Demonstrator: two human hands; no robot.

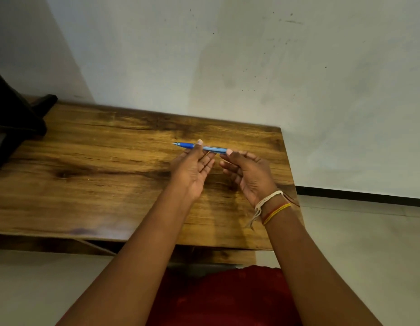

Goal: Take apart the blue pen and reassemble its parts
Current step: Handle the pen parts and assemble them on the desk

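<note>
The blue pen (213, 148) is held level above the wooden table (98, 165), its pointed tip aimed left. My left hand (192, 168) pinches it near the tip end between thumb and fingers, palm turned up. My right hand (246, 172) grips the pen's other end with thumb and forefinger; threads are tied round that wrist. The pen looks whole, with no parts lying on the table.
A dark object (13, 121) stands at the table's far left. A pale wall (251, 67) rises right behind the table. The table's right edge (289, 175) is close to my right hand, with light floor (359, 243) beyond. Red cloth (228, 300) covers my lap.
</note>
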